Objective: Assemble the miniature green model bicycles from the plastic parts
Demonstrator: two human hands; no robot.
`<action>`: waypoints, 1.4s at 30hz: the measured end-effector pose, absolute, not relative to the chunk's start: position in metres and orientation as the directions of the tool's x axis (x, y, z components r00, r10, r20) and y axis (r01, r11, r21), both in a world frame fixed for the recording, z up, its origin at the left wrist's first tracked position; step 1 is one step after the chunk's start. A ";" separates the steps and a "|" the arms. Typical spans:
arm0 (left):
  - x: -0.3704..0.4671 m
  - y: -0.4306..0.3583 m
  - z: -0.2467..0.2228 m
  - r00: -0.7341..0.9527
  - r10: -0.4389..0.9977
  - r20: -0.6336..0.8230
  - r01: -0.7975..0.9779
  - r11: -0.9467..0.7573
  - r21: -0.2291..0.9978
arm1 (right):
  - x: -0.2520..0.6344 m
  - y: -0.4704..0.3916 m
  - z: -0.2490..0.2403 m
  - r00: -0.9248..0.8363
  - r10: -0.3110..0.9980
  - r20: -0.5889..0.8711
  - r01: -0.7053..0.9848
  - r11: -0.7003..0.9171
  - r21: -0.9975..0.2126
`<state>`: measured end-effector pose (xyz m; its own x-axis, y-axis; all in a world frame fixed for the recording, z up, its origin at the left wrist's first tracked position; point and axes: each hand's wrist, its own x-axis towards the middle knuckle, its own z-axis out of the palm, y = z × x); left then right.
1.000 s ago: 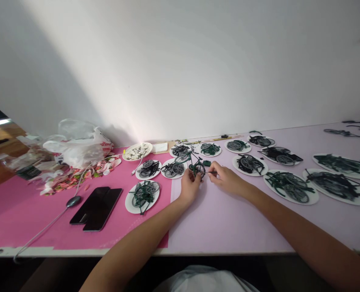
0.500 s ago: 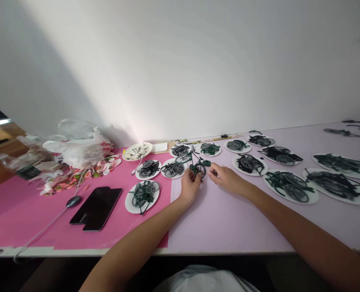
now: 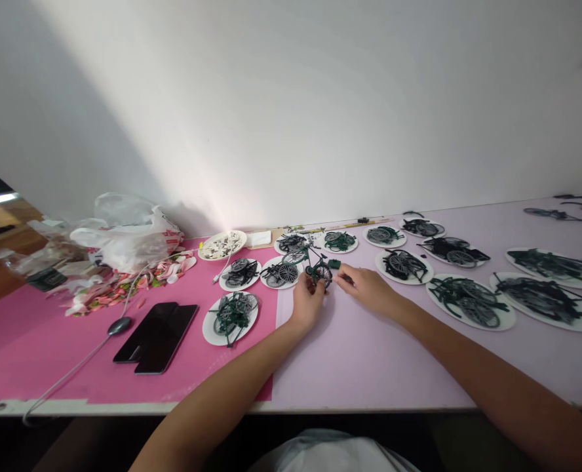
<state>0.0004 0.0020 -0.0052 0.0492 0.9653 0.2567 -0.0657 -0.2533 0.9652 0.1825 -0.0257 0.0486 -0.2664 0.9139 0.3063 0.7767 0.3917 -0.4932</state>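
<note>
Now, left fingers [image 3: 303,280]: closed around the near end of the small green bicycle [image 3: 315,265], low beside its near wheel [image 3: 323,273].
Right fingers [image 3: 345,270]: drawn together just beside the dark green box [image 3: 334,264] at that same end; I cannot tell whether they pinch anything, or whether the box is joined on.
Steady hold: grip the frame rather than the thin spokes, and let the right fingers do the fine work — pressing gently should spare the plastic.
Far wheel [image 3: 292,255]: beyond the left fingers, overlapping in view the plated black wheels [image 3: 288,273]; it could snag there if swung lower.
Green-part plate [image 3: 213,333]: left of the left fingers, near the left forearm.
Black-part plate [image 3: 380,265]: right of the right fingers, a little beyond — a wide sweep might catch it.
Phones [image 3: 158,334]: farther left on the surface [image 3: 345,367].
Petals [image 3: 141,283] and plastic bag [image 3: 128,242]: well left, out of the fingers' way.
</note>
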 end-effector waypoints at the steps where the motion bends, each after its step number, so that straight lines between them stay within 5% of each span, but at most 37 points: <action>1: 0.001 0.002 -0.006 0.049 0.966 0.255 -0.064 -0.252 0.966 | 0.182 -0.027 0.049 -0.266 0.913 0.309 0.766 0.395 -0.508; 11: -0.001 0.007 -0.010 0.039 0.974 0.223 -0.056 -0.220 0.974 | 0.184 -0.031 0.052 -0.315 0.922 0.224 0.689 0.385 -0.615; 28: 0.000 0.005 -0.007 0.097 0.962 0.253 -0.072 -0.247 0.966 | 0.177 -0.024 0.047 -0.240 0.933 0.267 0.793 0.347 -0.500; 42: -0.002 0.012 -0.013 0.068 0.977 0.202 -0.067 -0.198 0.978 | 0.184 -0.027 0.041 -0.278 0.911 0.305 0.656 0.412 -0.632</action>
<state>-0.0019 0.0118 -0.0130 0.0677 0.9770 0.2021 -0.0667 -0.1977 0.9780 0.1840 -0.0270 0.0413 -0.2785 0.9107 0.3050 0.6560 0.4123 -0.6322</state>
